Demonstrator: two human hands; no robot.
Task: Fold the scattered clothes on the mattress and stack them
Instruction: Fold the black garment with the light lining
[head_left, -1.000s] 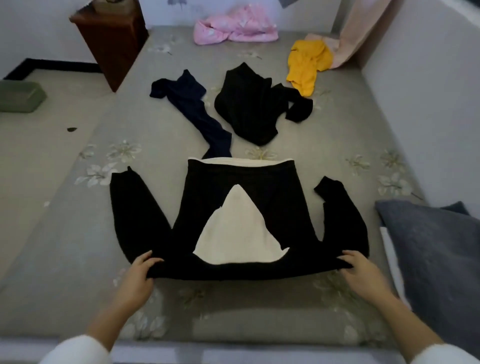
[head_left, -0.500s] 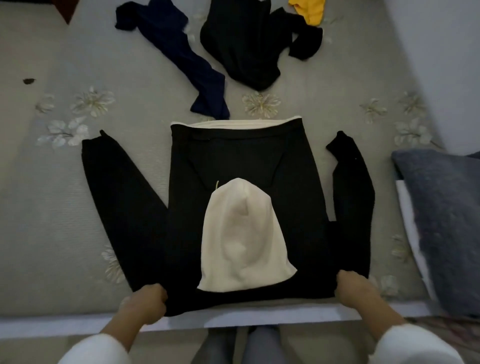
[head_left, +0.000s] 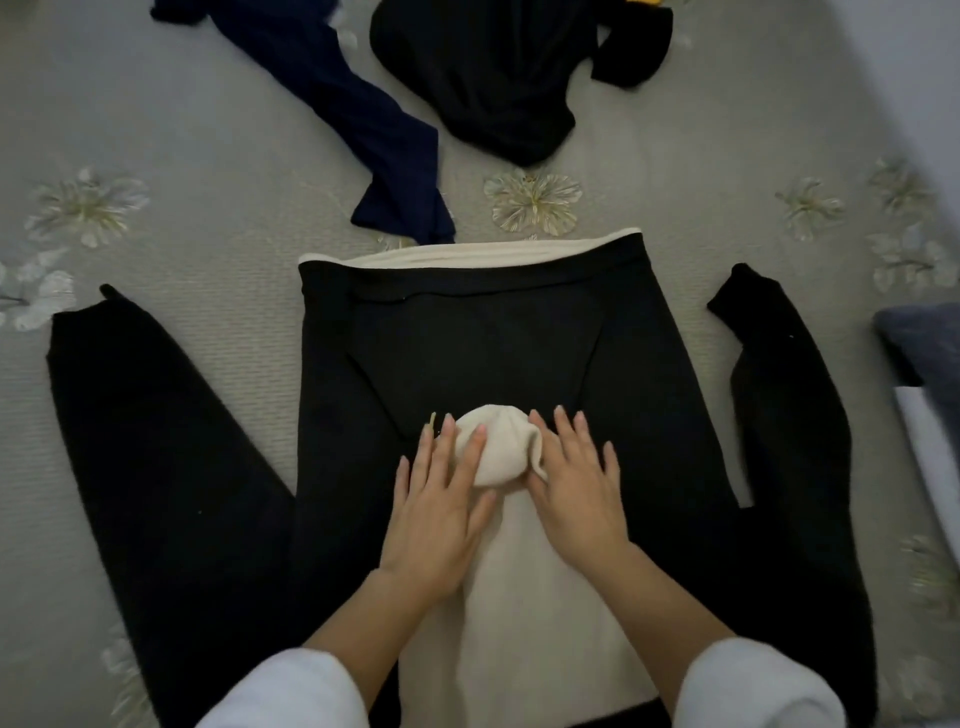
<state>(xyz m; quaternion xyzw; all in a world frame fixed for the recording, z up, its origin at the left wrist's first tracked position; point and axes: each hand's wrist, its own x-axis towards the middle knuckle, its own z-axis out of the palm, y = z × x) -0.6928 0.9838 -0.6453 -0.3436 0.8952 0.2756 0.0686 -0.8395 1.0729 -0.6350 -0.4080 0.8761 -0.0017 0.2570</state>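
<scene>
A black hoodie (head_left: 467, 343) lies spread flat on the grey flowered mattress (head_left: 171, 171), sleeves angled out to both sides. Its cream-lined hood (head_left: 498, 457) is laid back over the body. My left hand (head_left: 441, 499) rests flat on the hood's left side with straight fingers. My right hand (head_left: 576, 488) presses flat on the hood's right side, next to a small fold of cream lining. Farther up the mattress lie a navy garment (head_left: 358, 119) and a crumpled black garment (head_left: 504, 78).
A dark grey pillow (head_left: 919, 343) lies at the right edge over a white sheet edge (head_left: 930, 457). A wall (head_left: 914, 78) rises on the right. A scrap of yellow cloth (head_left: 644, 2) peeks in at the top.
Both hands left the hoodie's near corners and moved onto the cream hood. The hood's tip now bunches between them. The view has moved closer and lower.
</scene>
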